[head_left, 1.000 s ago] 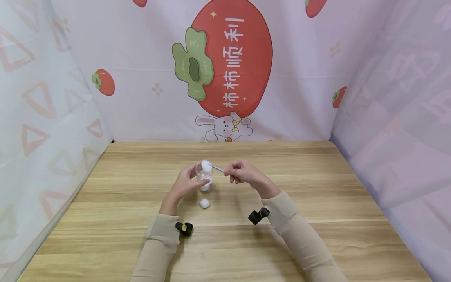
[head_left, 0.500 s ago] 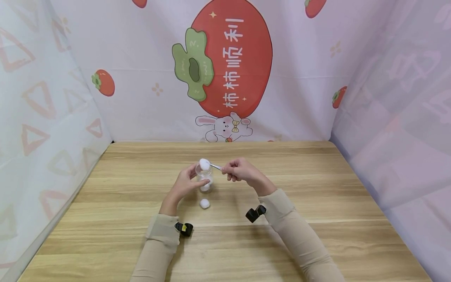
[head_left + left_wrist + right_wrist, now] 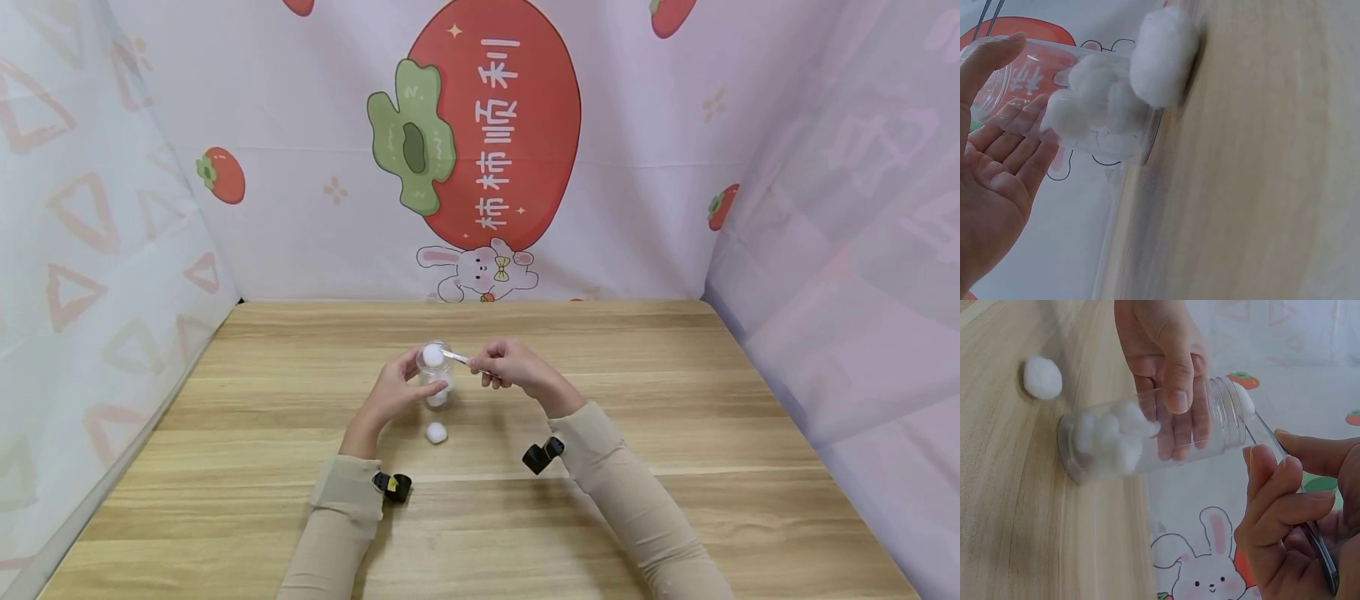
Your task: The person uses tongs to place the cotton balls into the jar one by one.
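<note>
A clear plastic jar (image 3: 1225, 419) stands upright on the table with several cotton balls (image 3: 1107, 434) in its lower part. My left hand (image 3: 393, 390) grips the jar from the left, thumb on the near side and fingers behind it. In my right hand (image 3: 517, 367) is a pair of metal tweezers (image 3: 1316, 540), pinched between thumb and fingers. At the tips of the tweezers a cotton ball (image 3: 432, 356) sits in the jar's mouth; the right wrist view shows it at the rim. Another cotton ball (image 3: 436, 432) lies on the table, just in front of the jar.
The wooden table (image 3: 480, 533) reaches back to a printed cloth (image 3: 300, 225), with cloth hanging at the left and right too. Small black cameras (image 3: 401, 487) are worn at both wrists.
My right hand has shifted slightly left. The cotton ball in the tweezers rose above the jar's rim, then came down into its mouth. My left hand and the jar have stayed put.
</note>
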Demonstrator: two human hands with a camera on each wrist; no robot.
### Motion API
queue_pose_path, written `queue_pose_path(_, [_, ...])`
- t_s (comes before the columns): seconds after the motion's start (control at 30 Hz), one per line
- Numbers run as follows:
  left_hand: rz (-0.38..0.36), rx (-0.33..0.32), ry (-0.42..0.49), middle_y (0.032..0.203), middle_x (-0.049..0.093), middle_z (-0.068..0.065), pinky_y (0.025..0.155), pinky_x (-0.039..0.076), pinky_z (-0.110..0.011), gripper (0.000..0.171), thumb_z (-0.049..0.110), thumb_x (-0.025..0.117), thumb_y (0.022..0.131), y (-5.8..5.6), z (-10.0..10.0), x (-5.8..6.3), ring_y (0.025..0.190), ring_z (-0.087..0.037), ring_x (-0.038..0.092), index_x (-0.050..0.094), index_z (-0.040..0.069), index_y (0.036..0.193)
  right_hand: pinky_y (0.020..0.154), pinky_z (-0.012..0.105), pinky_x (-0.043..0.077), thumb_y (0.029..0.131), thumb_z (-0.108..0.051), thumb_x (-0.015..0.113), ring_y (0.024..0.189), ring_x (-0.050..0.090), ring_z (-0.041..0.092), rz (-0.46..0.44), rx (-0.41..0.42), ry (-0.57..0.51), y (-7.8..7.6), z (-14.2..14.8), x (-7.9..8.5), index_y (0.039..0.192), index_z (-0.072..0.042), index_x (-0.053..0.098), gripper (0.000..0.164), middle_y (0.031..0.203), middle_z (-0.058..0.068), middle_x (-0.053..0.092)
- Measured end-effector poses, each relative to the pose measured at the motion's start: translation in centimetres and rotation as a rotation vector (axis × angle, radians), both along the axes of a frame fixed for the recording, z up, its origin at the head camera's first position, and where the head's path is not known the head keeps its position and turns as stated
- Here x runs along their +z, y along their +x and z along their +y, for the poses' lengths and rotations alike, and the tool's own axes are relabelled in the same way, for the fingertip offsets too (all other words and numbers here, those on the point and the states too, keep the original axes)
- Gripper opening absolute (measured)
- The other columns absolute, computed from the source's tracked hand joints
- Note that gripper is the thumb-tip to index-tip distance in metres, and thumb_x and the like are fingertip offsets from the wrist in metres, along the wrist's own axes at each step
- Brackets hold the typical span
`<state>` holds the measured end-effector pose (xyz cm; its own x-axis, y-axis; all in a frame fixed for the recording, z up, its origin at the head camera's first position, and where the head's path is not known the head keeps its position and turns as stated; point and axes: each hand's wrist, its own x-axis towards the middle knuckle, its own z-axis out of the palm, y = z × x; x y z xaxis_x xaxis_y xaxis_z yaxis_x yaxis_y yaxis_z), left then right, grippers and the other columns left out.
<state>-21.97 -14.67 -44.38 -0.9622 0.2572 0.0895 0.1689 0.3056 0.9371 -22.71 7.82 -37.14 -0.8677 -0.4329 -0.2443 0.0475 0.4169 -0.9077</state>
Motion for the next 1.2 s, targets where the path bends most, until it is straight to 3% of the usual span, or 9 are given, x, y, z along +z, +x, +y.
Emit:
queue_pose_path(0.67, [0.025,-0.009,0.009,0.137,0.056,-0.022,0.119,0.037,-0.047,0.062,0.011,0.076,0.081,0.0,0.0,0.1,0.133,-0.036,0.051,0.049,0.003,0.137,0.044,0.016,0.031,0.096,-0.017,0.056,0.05,0.045,0.006,-0.016,0.012,-0.002,-0.1,0.3,-0.3,0.092,0.003,0.065,0.022,0.059,-0.004,0.056])
queue_pose_path(1.2, [0.016,-0.007,0.012,0.138,0.056,-0.019,0.119,0.038,-0.046,0.061,0.012,0.076,0.082,0.1,0.0,0.0,0.134,-0.035,0.05,0.049,0.004,0.136,0.044,0.016,0.031,0.096,-0.021,0.057,0.05,0.045,0.005,-0.019,0.032,-0.025,1.0,0.9,-0.6,0.09,0.002,0.064,0.024,0.06,-0.005,0.057])
